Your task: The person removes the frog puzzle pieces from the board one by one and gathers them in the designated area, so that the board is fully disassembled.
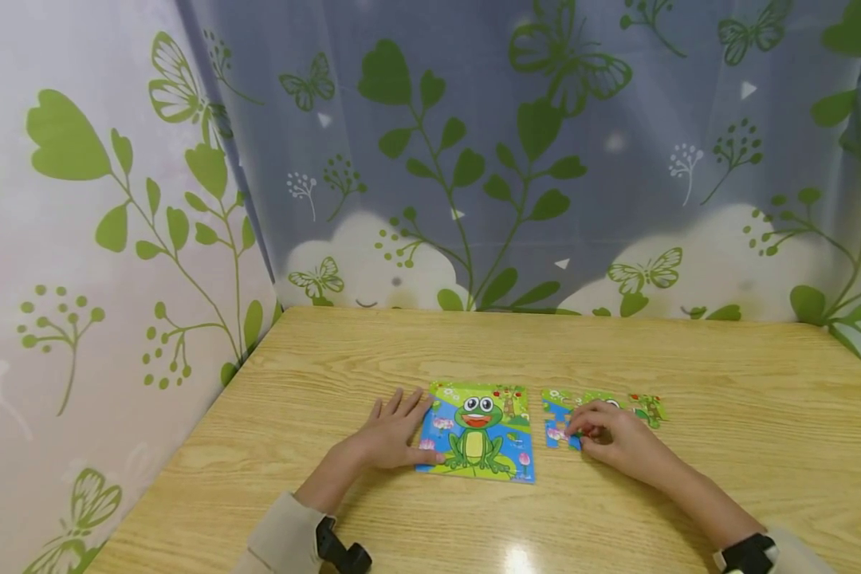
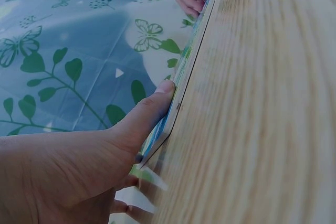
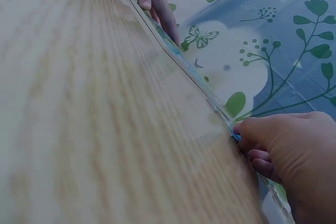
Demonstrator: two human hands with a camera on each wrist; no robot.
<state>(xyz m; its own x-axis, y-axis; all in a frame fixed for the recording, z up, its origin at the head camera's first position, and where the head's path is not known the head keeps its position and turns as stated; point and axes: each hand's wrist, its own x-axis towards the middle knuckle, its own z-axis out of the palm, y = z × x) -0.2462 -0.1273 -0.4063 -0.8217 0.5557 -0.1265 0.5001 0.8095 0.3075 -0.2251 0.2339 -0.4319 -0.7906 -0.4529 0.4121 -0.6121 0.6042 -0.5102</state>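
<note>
A square frog picture board [image 1: 477,434] lies flat on the table. My left hand [image 1: 395,437] rests at its left edge with fingers spread, and the thumb lies on the lower left corner. To the right of the board sits a partly joined frog jigsaw puzzle [image 1: 556,396]. My right hand [image 1: 620,438] pinches a blue puzzle piece [image 1: 572,442] at the lower left of that group; the right wrist view shows the fingertips against the blue piece [image 3: 235,136]. The hand hides much of the puzzle's middle. Another piece with a red-fruited tree [image 1: 649,405] lies at the upper right.
The wood-grain table [image 1: 373,343] extends around the board and the pieces. Behind it hangs a blue-grey curtain [image 1: 258,159] with green leaves and butterflies, and a pale patterned curtain [image 1: 14,239] borders the left side.
</note>
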